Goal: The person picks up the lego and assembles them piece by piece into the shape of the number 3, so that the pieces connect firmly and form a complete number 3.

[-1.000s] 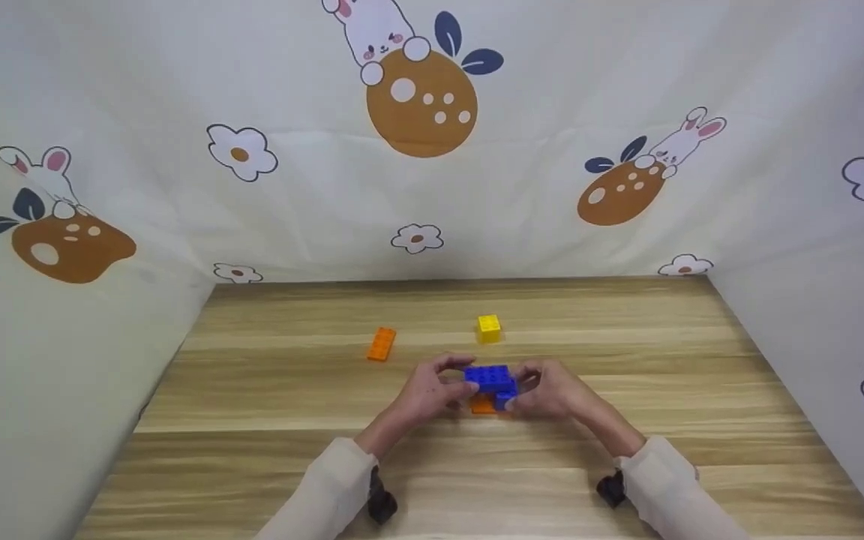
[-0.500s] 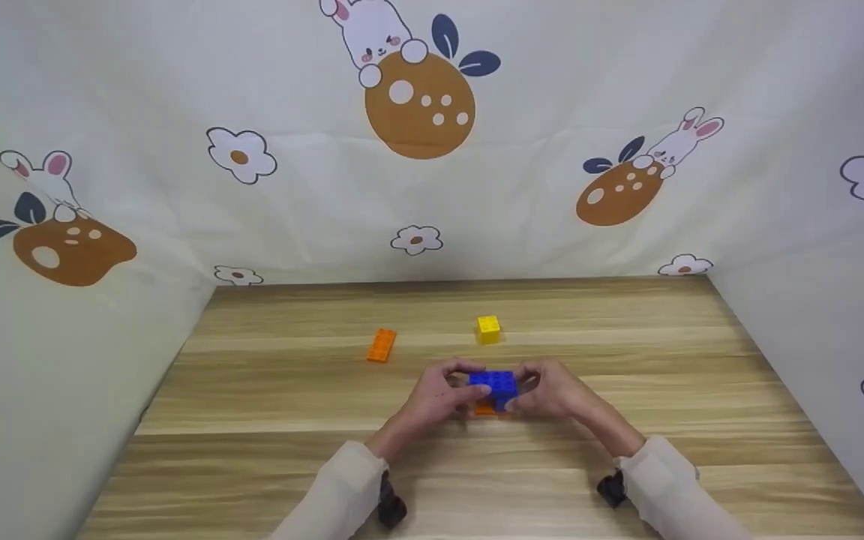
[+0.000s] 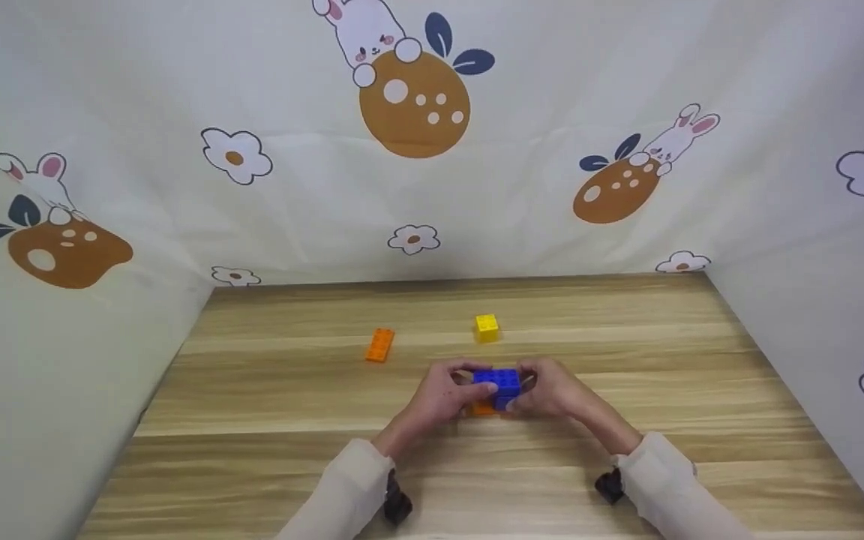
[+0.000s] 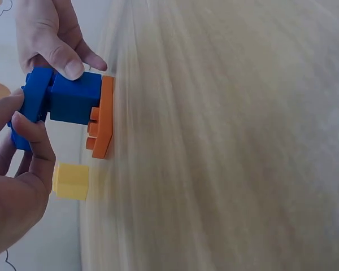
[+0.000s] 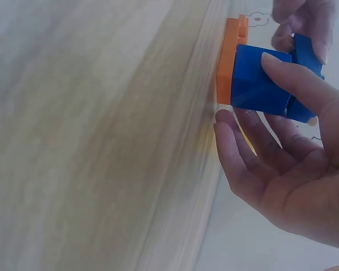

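Left grip pinches a studded blue brick, slimmer than the smooth-sided blue block directly beneath, which the right grip holds between thumb and fingers. The block stands on one end of an orange plate, studs exposed alongside, on the surface. Yellow block lies beyond; second orange plate, far left. Full seating of the brick cannot be determined.

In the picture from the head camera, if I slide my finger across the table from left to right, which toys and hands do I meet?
The orange brick lying by itself → the left hand → the top blue brick → the right hand.
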`<state>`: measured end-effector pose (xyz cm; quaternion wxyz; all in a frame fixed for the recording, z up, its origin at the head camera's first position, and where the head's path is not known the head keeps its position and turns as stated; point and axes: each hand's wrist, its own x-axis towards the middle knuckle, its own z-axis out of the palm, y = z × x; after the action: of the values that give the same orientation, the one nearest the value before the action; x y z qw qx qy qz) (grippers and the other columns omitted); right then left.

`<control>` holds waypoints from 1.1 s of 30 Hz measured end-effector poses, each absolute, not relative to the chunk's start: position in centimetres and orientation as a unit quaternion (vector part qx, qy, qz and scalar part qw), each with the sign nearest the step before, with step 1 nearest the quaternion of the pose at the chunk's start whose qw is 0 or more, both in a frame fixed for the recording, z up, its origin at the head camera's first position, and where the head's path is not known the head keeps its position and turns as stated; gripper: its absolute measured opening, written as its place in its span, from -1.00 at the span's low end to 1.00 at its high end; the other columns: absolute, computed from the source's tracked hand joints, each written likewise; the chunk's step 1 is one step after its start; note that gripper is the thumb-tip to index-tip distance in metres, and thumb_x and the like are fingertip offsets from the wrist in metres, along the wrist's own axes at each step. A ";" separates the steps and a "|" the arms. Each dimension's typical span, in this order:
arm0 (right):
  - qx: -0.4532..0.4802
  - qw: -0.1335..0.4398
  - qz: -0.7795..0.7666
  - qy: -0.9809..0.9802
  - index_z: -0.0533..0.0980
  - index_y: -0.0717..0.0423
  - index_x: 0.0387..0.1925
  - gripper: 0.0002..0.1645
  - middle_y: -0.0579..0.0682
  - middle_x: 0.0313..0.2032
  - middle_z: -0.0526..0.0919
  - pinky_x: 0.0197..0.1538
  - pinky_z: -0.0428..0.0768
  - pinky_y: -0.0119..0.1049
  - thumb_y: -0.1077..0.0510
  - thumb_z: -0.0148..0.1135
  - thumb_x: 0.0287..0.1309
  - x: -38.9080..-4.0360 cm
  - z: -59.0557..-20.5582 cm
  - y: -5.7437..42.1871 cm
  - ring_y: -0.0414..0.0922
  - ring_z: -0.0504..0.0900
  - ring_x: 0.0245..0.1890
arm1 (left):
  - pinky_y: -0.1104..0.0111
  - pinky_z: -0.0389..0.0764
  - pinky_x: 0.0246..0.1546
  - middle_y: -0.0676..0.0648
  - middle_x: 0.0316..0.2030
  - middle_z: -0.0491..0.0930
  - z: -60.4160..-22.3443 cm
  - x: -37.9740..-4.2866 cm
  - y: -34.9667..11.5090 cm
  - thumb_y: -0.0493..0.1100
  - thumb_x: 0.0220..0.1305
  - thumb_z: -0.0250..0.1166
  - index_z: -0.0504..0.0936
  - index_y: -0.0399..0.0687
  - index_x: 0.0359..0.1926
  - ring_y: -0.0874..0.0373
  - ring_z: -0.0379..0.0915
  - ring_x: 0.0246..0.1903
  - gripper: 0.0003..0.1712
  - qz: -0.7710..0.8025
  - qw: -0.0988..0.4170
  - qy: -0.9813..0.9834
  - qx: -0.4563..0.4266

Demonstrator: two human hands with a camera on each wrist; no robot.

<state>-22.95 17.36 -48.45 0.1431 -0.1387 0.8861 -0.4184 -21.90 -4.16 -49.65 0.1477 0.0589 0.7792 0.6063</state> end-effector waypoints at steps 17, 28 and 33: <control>-0.129 0.139 -0.409 0.893 0.63 0.23 -0.25 -0.55 0.13 -0.24 0.75 -0.15 0.69 -0.22 0.30 0.62 -0.29 -22.7 -48.5 16.7 -0.09 0.69 -0.29 | 0.45 0.49 -0.55 -0.06 -0.31 0.67 -50.0 -21.4 -4.4 -0.03 0.13 0.51 0.72 0.04 -0.02 0.17 0.47 -0.47 -0.62 0.619 0.148 0.770 0.045; -0.132 0.129 -0.402 0.897 0.64 0.22 -0.29 -0.60 0.13 -0.25 0.75 -0.16 0.68 -0.22 0.27 0.63 -0.26 -22.7 -48.2 17.0 -0.10 0.67 -0.30 | 0.48 0.42 -0.58 -0.01 -0.38 0.66 -49.5 -21.9 -4.2 -0.04 0.10 0.54 0.74 0.02 -0.08 0.20 0.42 -0.53 -0.65 0.589 0.148 0.793 0.046; -0.140 0.122 -0.385 0.904 0.64 0.22 -0.29 -0.60 0.11 -0.26 0.74 -0.21 0.65 -0.26 0.24 0.63 -0.26 -22.7 -48.3 17.1 -0.12 0.66 -0.31 | 0.47 0.42 -0.56 -0.04 -0.34 0.67 -49.5 -21.9 -4.1 -0.10 0.10 0.54 0.75 -0.05 -0.10 0.22 0.42 -0.51 -0.67 0.593 0.129 0.792 0.064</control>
<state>-22.75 17.06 -48.31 0.1215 -0.1395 0.9041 -0.3851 -21.87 -4.11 -49.52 0.1291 0.0637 0.7924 0.5927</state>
